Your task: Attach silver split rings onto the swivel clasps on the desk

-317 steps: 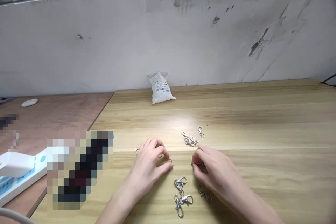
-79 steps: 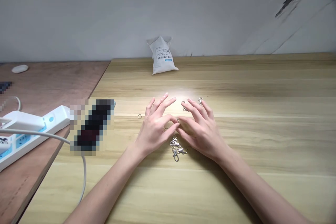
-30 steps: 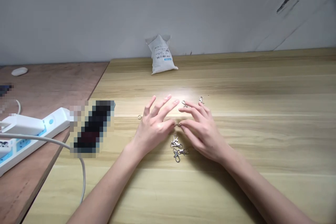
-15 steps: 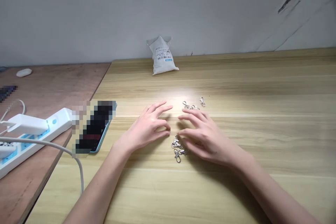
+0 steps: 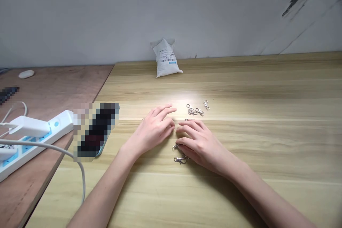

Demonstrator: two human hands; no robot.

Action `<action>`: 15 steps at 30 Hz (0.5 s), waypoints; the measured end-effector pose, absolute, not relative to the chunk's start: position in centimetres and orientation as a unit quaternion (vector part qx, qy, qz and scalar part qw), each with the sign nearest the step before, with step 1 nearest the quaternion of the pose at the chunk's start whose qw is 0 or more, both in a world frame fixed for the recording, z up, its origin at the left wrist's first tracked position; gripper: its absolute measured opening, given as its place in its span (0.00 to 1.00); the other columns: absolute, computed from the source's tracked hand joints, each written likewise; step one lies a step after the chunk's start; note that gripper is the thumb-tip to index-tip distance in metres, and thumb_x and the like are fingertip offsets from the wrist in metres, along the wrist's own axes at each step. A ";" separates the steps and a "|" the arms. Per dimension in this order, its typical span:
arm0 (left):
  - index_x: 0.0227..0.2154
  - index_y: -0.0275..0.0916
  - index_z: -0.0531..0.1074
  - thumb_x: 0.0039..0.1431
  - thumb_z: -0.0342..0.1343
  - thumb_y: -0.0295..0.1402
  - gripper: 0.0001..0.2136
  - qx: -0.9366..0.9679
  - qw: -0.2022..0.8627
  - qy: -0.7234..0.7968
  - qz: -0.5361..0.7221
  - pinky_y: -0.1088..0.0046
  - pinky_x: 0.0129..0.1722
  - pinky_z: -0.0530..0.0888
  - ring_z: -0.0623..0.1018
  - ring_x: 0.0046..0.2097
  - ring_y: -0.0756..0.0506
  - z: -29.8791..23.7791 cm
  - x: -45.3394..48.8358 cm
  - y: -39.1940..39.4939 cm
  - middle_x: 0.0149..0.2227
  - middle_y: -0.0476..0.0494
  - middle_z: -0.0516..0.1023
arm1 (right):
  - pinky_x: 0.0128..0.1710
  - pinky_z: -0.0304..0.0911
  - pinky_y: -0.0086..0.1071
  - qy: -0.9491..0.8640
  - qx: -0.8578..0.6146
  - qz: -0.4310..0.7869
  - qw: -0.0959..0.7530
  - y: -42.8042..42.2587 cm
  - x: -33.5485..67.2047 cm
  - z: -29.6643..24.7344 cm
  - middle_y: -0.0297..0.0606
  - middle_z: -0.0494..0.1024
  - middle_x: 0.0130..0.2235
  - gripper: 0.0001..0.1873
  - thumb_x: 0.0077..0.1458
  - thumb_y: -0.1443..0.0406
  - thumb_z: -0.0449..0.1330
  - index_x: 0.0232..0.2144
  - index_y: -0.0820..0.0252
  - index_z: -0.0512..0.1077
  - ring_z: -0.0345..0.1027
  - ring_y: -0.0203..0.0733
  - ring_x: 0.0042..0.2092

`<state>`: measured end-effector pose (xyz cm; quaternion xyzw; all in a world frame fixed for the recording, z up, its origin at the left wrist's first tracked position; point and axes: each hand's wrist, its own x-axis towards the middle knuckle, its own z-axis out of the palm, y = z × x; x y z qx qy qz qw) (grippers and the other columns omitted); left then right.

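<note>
My right hand (image 5: 200, 142) is over the lower group of silver lobster clasps. Its index finger and thumb are closed on a lobster clasp (image 5: 175, 146), only partly visible; its other fingers reach forward. Just below, another lobster clasp (image 5: 180, 160) lies sideways on the table. My left hand (image 5: 155, 128) holds nothing that I can see. It is palm down with fingers apart, the thumb hidden, fingertips close to the right hand's. Beyond the right hand lie more clasps with rings, several in a cluster (image 5: 191, 111) and one apart (image 5: 206, 105).
A white labelled packet (image 5: 167, 60) stands near the wall. To the left lies a blurred phone (image 5: 98, 130). A white power strip (image 5: 60, 121) with chargers and a grey cable (image 5: 82, 178) sit on the reddish-brown table (image 5: 66, 89), beside a white oval case (image 5: 26, 74).
My right hand has moved slightly left and down onto the lower clasps. The lowest clasp has turned from upright to sideways. My left hand has shifted only a little, its thumb now hidden.
</note>
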<state>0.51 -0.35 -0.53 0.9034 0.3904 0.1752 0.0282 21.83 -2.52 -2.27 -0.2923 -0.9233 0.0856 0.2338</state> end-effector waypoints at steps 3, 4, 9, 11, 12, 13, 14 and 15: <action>0.38 0.39 0.74 0.60 0.57 0.31 0.05 0.897 0.045 0.402 0.177 0.55 0.56 0.71 0.64 0.63 0.39 -0.3 -0.1 -0.2 0.58 0.40 0.69 | 0.53 0.61 0.44 -0.924 -0.286 0.089 0.238 -2.5 21.7 -2.2 0.40 0.77 0.41 0.07 0.62 0.67 0.57 0.37 0.56 0.76 0.65 0.46 0.53; 0.38 0.40 0.74 0.59 0.58 0.32 0.06 0.897 0.047 0.403 0.175 0.54 0.56 0.71 0.64 0.63 0.39 -0.3 -0.3 -0.2 0.58 0.40 0.69 | 0.53 0.61 0.45 -0.924 -0.284 0.088 0.239 -2.5 21.7 -2.2 0.40 0.77 0.41 0.08 0.62 0.67 0.56 0.37 0.56 0.76 0.65 0.46 0.53; 0.31 0.40 0.77 0.62 0.56 0.31 0.06 0.902 0.027 0.392 0.177 0.56 0.54 0.72 0.66 0.61 0.39 -0.7 -0.3 -0.1 0.56 0.41 0.72 | 0.54 0.60 0.44 -0.924 -0.283 0.097 0.238 -2.7 21.6 -2.1 0.39 0.76 0.40 0.10 0.63 0.68 0.55 0.38 0.56 0.76 0.64 0.46 0.53; 0.31 0.40 0.77 0.62 0.55 0.30 0.07 0.904 0.015 0.386 0.182 0.55 0.54 0.72 0.67 0.61 0.39 -0.8 -0.1 -0.1 0.56 0.41 0.72 | 0.53 0.60 0.43 -0.923 -0.283 0.102 0.242 -2.7 21.6 -2.1 0.39 0.76 0.40 0.09 0.62 0.68 0.55 0.38 0.56 0.76 0.64 0.45 0.52; 0.30 0.40 0.77 0.62 0.55 0.29 0.07 0.905 0.007 0.384 0.183 0.55 0.54 0.72 0.67 0.61 0.39 -0.8 0.0 -0.2 0.56 0.41 0.72 | 0.53 0.60 0.43 -0.920 -0.285 0.102 0.249 -2.7 21.6 -2.1 0.39 0.76 0.40 0.09 0.62 0.68 0.55 0.38 0.56 0.76 0.65 0.44 0.52; 0.30 0.40 0.77 0.62 0.55 0.28 0.07 0.907 -0.001 0.381 0.181 0.55 0.53 0.72 0.68 0.60 0.39 -0.8 0.1 -0.2 0.56 0.41 0.73 | 0.52 0.60 0.43 -0.917 -0.288 0.101 0.257 -2.6 21.6 -2.1 0.38 0.76 0.39 0.08 0.62 0.68 0.55 0.38 0.56 0.75 0.65 0.44 0.50; 0.30 0.40 0.76 0.61 0.55 0.27 0.07 0.908 -0.010 0.378 0.179 0.55 0.53 0.72 0.68 0.60 0.39 -0.9 0.2 -0.3 0.55 0.41 0.73 | 0.52 0.60 0.42 -0.913 -0.294 0.098 0.266 -2.5 21.7 -2.1 0.38 0.76 0.39 0.08 0.62 0.68 0.56 0.38 0.56 0.75 0.66 0.43 0.49; 0.29 0.39 0.76 0.61 0.54 0.26 0.07 0.910 -0.019 0.373 0.178 0.56 0.53 0.72 0.68 0.60 0.39 -0.9 0.3 -0.3 0.55 0.42 0.73 | 0.51 0.60 0.42 -0.908 -0.303 0.094 0.275 -2.4 21.8 -2.1 0.38 0.76 0.39 0.08 0.62 0.68 0.56 0.37 0.56 0.75 0.66 0.43 0.48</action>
